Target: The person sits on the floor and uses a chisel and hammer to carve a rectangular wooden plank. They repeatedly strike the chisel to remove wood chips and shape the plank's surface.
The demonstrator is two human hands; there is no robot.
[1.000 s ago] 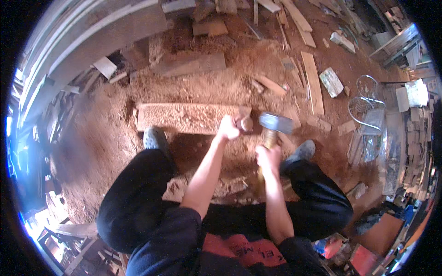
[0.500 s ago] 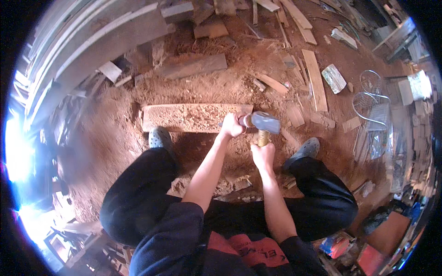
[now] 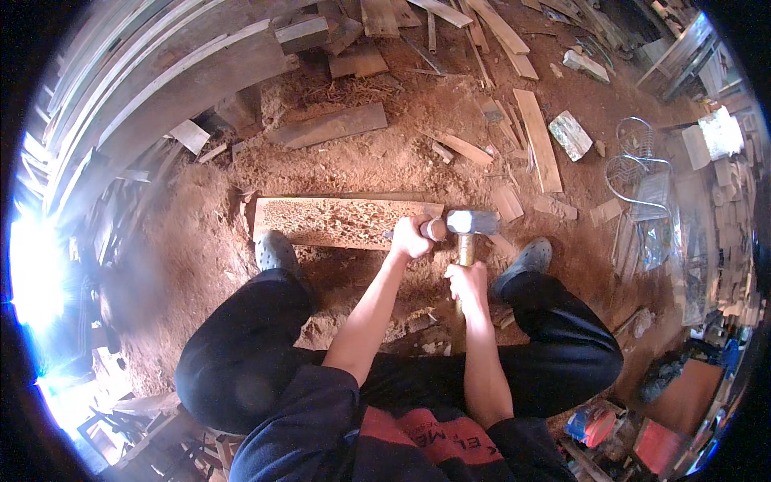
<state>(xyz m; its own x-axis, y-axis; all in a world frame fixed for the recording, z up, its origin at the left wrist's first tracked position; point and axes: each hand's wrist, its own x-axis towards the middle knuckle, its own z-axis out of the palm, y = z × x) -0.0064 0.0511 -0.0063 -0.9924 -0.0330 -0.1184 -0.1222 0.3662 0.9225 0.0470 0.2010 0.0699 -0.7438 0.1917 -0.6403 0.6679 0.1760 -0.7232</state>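
A long wooden board [image 3: 317, 222], its upper face covered in rough carved pits, lies crosswise on the ground in front of me. My left hand [image 3: 412, 238] is closed around a chisel [image 3: 434, 230] over the board's right end. The chisel's wooden butt points right, and its dark metal tip shows left of my fist against the board. In my right hand [image 3: 469, 283] is a hammer [image 3: 472, 222], gripped by its yellowish handle. The metal hammer head sits just right of the chisel's butt; whether they touch I cannot tell.
My shoes [image 3: 275, 251] stand on either side, the left one against the board's near edge. Loose planks [image 3: 538, 140], a whitish block [image 3: 571, 136] and a wire rack [image 3: 639, 178] lie on the reddish dirt to the right. Stacked timber [image 3: 193, 80] fills the far left.
The hammer head, blurred and tilted before, is now sharp and level beside the chisel's butt. My right hand sits slightly lower in view. My left hand keeps its grip near the board's right end.
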